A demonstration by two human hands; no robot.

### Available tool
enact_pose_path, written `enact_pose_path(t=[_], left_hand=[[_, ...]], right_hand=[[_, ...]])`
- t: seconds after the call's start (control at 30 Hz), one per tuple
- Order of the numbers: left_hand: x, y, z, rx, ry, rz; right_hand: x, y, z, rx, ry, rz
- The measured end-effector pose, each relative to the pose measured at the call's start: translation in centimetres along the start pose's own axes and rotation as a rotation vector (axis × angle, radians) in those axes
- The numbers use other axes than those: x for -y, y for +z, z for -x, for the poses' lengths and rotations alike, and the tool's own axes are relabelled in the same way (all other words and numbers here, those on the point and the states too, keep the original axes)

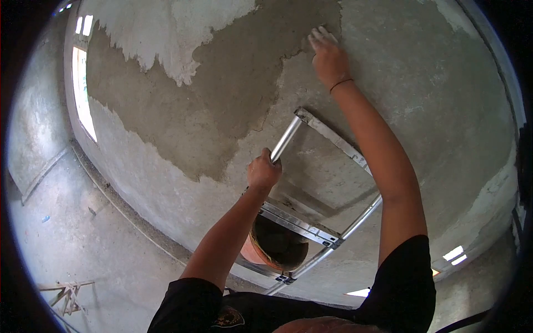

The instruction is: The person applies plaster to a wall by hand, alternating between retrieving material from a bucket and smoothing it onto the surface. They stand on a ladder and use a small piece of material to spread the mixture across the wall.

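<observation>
My left hand (265, 169) is closed around the side rail of a metal ladder (287, 139), left of its top bar. High up, my right hand (328, 55) rests against the grey wall (388, 72), with a dark band at the wrist. Its fingers, smudged pale grey, extend upward and lie on the surface; anything under the palm is hidden. Beside that hand spreads a darker, damp-looking plaster patch (233, 72) with ragged edges. Below my left hand, an orange bucket (254, 250) stands at the ladder, partly behind a rung, with dark grey material inside.
The ladder leans close to the wall, its lower rungs (300, 222) just in front of my body. Far below on the left lies the concrete floor (105, 244), where a wooden trestle (68, 297) stands. A bright window opening (83, 94) is at the left.
</observation>
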State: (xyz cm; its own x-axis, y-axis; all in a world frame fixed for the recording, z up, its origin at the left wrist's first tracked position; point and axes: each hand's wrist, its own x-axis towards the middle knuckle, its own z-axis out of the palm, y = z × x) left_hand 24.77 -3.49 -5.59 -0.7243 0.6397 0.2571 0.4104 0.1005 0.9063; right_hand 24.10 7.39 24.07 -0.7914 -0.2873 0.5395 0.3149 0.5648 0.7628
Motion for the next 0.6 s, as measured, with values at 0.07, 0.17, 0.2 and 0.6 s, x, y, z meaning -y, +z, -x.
enact_pose_path(t=[0.07,0.17,0.2,0.6], left_hand=[[0.4,0.5,-0.4,0.003,-0.006,-0.002],[0.1,0.1,-0.1,-0.003,-0.007,0.005],[0.0,0.1,-0.1,-0.002,-0.012,0.008],[0.1,0.0,-0.1,0.003,0.014,-0.007]], right_hand=[[-0.7,1.8,0.5,0.017,0.038,0.246],[2.8,3.1,2.0,0.094,-0.043,-0.005],[3.5,2.7,1.9,0.097,-0.047,-0.007],[-1.4,-0.3,-4.8,0.045,0.351,-0.025]])
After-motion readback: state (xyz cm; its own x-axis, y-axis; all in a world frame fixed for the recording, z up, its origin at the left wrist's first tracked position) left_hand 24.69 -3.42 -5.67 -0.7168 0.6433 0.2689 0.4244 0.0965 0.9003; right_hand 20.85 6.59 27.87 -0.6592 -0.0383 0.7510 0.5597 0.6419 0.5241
